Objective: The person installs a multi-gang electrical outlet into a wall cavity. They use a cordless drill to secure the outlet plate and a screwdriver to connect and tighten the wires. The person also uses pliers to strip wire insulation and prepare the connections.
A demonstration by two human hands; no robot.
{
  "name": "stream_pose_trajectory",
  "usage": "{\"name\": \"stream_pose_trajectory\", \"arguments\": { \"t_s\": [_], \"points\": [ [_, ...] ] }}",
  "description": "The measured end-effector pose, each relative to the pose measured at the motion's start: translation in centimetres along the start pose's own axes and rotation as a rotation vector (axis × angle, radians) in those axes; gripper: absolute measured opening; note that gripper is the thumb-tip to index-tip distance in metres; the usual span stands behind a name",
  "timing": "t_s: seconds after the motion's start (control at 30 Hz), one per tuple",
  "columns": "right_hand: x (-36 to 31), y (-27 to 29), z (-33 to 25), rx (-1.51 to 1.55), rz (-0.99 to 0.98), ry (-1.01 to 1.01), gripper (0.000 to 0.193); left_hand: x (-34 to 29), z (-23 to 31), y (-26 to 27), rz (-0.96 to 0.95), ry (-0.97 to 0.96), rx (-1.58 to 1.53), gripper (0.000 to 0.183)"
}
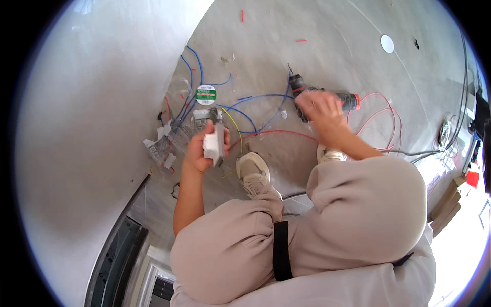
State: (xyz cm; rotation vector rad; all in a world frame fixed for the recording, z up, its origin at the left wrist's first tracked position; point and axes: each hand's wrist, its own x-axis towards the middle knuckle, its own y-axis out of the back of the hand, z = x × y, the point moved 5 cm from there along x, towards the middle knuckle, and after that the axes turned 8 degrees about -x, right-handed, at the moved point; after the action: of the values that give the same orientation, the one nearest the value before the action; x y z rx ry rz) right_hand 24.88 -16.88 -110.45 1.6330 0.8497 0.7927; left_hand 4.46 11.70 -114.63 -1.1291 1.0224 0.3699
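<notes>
My left hand [197, 151] is closed around a white block with a flat grey plate on one side [210, 146], which looks like a wall switch or socket. My right hand [322, 110] is smeared by motion above a black and red cordless drill [350, 101]. It hides the middle of the drill, and whether it touches it I cannot tell. The drill lies on the floor with its bit pointing away from me. Just beyond my left hand are a green and white tape roll [206, 95] and small grey fittings [201, 118].
Blue wires [201, 66], a yellow wire [233, 121] and red wires [391, 110] lie loose on the floor. Clear plastic packaging [161, 143] rests by the pale wall [102, 102] at left. My shoes [254, 171] stand close to the wires. A white disc [387, 44] lies far right.
</notes>
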Motion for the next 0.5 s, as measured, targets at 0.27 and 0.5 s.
{"name": "stream_pose_trajectory", "arguments": {
  "t_s": [0.27,0.5],
  "points": [
    [-5.1,-10.2,-12.6,0.415,-0.275,0.622,0.020,-1.1,-0.2,-1.8,-0.005,-0.152,-0.228,0.069],
    [-5.0,-11.2,-12.0,0.342,-0.269,0.628,0.010,-2.3,0.0,-4.6,-0.226,-0.264,-0.332,0.063]
  ]
}}
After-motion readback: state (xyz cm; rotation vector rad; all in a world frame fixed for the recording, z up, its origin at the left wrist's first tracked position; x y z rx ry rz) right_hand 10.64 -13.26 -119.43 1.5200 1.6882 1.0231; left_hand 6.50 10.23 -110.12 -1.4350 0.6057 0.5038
